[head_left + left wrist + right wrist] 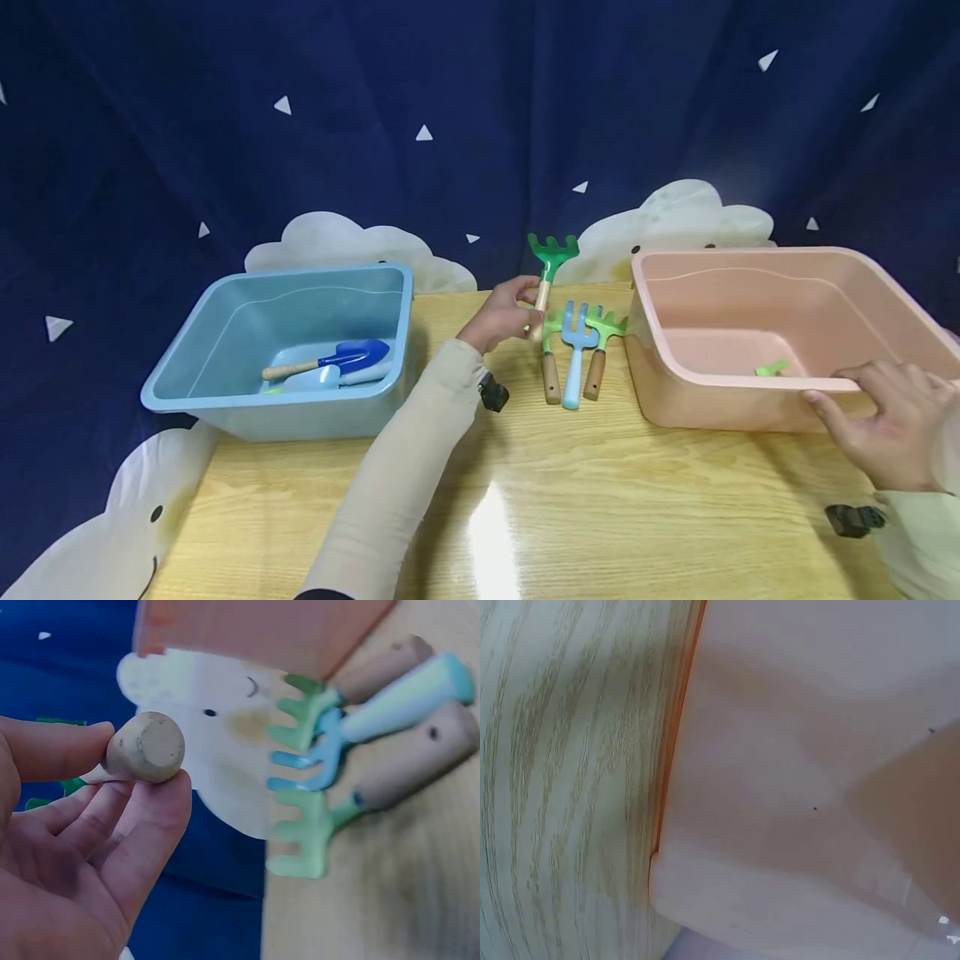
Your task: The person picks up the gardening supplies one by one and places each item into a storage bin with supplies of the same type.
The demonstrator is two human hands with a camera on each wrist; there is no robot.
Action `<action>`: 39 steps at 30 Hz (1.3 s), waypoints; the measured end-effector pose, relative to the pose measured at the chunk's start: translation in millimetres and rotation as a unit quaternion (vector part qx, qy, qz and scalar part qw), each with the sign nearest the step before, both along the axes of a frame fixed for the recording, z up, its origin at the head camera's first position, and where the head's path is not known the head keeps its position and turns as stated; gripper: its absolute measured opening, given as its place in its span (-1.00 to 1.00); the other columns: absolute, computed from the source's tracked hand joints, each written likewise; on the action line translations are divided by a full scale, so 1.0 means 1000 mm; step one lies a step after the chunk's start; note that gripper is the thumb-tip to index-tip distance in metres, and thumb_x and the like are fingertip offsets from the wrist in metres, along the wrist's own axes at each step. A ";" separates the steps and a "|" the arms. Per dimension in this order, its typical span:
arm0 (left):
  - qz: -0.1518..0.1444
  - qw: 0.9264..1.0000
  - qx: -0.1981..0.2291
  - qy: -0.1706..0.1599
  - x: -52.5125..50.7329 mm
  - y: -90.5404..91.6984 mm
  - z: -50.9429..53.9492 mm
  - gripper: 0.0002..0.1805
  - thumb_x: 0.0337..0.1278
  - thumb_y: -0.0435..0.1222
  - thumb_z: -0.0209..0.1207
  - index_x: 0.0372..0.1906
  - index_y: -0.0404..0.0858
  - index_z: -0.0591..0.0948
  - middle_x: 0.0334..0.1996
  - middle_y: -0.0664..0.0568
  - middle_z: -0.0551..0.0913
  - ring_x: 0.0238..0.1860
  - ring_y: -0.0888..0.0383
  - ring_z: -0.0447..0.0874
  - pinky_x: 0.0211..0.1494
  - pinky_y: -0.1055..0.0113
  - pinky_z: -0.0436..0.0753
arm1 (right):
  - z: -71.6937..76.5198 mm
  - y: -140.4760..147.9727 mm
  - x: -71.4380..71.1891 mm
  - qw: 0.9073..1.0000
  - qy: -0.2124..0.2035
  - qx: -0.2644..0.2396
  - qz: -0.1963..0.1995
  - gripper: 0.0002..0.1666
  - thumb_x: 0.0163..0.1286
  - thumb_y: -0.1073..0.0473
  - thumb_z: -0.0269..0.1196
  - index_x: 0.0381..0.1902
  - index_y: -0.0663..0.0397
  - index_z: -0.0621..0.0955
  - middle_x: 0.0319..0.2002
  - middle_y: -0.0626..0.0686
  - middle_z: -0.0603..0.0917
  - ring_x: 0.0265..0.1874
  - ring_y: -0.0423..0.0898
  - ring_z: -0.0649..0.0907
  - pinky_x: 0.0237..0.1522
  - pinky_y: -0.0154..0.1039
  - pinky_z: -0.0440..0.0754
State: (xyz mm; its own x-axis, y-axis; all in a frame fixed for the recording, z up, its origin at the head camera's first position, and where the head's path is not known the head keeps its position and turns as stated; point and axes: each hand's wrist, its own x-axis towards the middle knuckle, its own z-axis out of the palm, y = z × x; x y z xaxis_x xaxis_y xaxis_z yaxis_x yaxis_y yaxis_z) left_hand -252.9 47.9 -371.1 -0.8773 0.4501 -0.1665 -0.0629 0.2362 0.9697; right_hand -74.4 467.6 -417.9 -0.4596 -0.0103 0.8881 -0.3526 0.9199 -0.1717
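Note:
My left hand point(501, 318) holds a small hand rake point(552, 257) by its pale wooden handle, green tines pointing up and away. In the left wrist view, thumb and fingers pinch the handle's rounded end point(154, 746). Just right of this hand, a light green rake point(551, 377), a light blue fork point(573, 367) and another light green rake point(595, 373) lie side by side on the table. At the right, my right hand point(892, 421) grips the near rim of a pink basin point(738, 382), fingers over the edge and thumb outside.
A blue basin point(277, 402) on the left contains a dark blue trowel point(362, 356), a light blue scoop point(318, 379) and other partly hidden pieces. A small light green piece point(771, 368) lies inside the pink basin. Behind the wooden table point(600, 492) hangs a navy curtain point(480, 100).

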 end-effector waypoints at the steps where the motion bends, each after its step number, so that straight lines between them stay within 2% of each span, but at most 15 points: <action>1: -0.001 1.000 -0.002 0.004 -0.001 0.000 0.004 -0.34 0.26 -0.53 0.11 0.45 -0.22 0.30 0.14 -0.25 0.54 -0.16 0.06 0.64 -0.30 0.29 0.67 | 0.000 -0.001 -0.001 1.000 0.001 -0.005 0.003 -0.04 0.11 -0.60 0.19 -0.58 0.30 0.63 -0.60 0.26 0.57 -0.58 0.21 0.35 -0.40 -0.23 0.06; 5: -0.015 1.000 -0.021 0.016 -0.006 0.001 0.021 -0.34 0.27 -0.51 0.12 0.46 -0.19 0.29 0.15 -0.21 0.56 -0.07 0.00 0.67 -0.25 0.25 0.70 | -0.002 -0.003 -0.003 1.000 0.015 -0.021 0.013 -0.04 0.08 -0.59 0.22 -0.61 0.33 0.61 -0.62 0.21 0.56 -0.58 0.09 0.32 -0.37 -0.26 0.07; 9: -0.052 0.997 -0.053 0.028 -0.009 0.003 0.039 -0.36 0.28 -0.50 0.12 0.45 -0.19 0.31 0.16 -0.23 0.58 -0.11 0.06 0.63 -0.26 0.25 0.67 | -0.003 -0.004 -0.003 1.000 0.019 -0.014 0.013 -0.05 0.10 -0.59 0.20 -0.59 0.31 0.62 -0.62 0.24 0.55 -0.60 0.19 0.32 -0.39 -0.25 0.06; 15: -0.105 0.991 -0.077 0.039 -0.011 0.013 0.068 -0.39 0.25 -0.54 0.10 0.40 -0.21 0.37 0.09 -0.25 0.59 -0.20 0.07 0.60 -0.25 0.21 0.69 | 0.001 -0.001 -0.002 1.000 -0.009 0.012 -0.002 -0.05 0.15 -0.59 0.15 -0.53 0.30 0.63 -0.58 0.26 0.58 -0.58 0.29 0.36 -0.41 -0.15 0.07; 21: -0.143 0.985 -0.092 0.038 -0.011 0.024 0.091 -0.34 0.27 -0.55 0.08 0.46 -0.20 0.30 0.16 -0.22 0.55 -0.14 0.07 0.59 -0.27 0.22 0.67 | 0.001 -0.002 -0.001 1.000 -0.024 0.009 -0.007 -0.07 0.15 -0.58 0.16 -0.53 0.29 0.63 -0.56 0.26 0.59 -0.57 0.29 0.36 -0.39 -0.10 0.08; 27: -0.171 0.976 -0.124 0.059 -0.011 0.027 0.105 -0.35 0.25 -0.53 0.12 0.44 -0.21 0.32 0.14 -0.19 0.60 -0.12 0.07 0.62 -0.25 0.20 0.67 | 0.000 -0.002 -0.002 0.999 -0.036 0.006 -0.005 -0.07 0.15 -0.58 0.16 -0.50 0.29 0.63 -0.55 0.28 0.59 -0.54 0.29 0.36 -0.36 -0.03 0.10; 33: -0.183 0.970 -0.140 0.080 -0.006 0.029 0.115 -0.35 0.22 -0.51 0.16 0.42 -0.18 0.37 0.06 -0.16 0.64 -0.15 0.07 0.63 -0.20 0.14 0.69 | 0.001 -0.001 -0.005 0.998 -0.061 0.029 -0.009 -0.10 0.15 -0.56 0.17 -0.45 0.26 0.65 -0.55 0.26 0.62 -0.54 0.32 0.42 -0.40 -0.05 0.12; 37: -0.186 0.966 -0.142 0.113 0.001 0.043 0.119 -0.36 0.19 -0.51 0.16 0.39 -0.16 0.40 0.03 -0.14 0.65 -0.22 0.08 0.66 -0.25 0.21 0.71 | 0.002 0.004 -0.003 0.995 -0.088 0.043 -0.022 -0.17 0.16 -0.52 0.17 -0.41 0.23 0.65 -0.53 0.26 0.63 -0.53 0.34 0.45 -0.41 0.00 0.14; 39: -0.190 0.963 -0.147 0.123 0.006 0.055 0.120 -0.34 0.17 -0.52 0.17 0.40 -0.15 0.40 0.06 -0.15 0.66 -0.27 0.10 0.67 -0.30 0.28 0.70 | 0.001 0.006 -0.002 0.996 -0.083 0.039 -0.022 -0.15 0.17 -0.53 0.15 -0.43 0.24 0.64 -0.53 0.27 0.61 -0.52 0.34 0.44 -0.39 0.03 0.13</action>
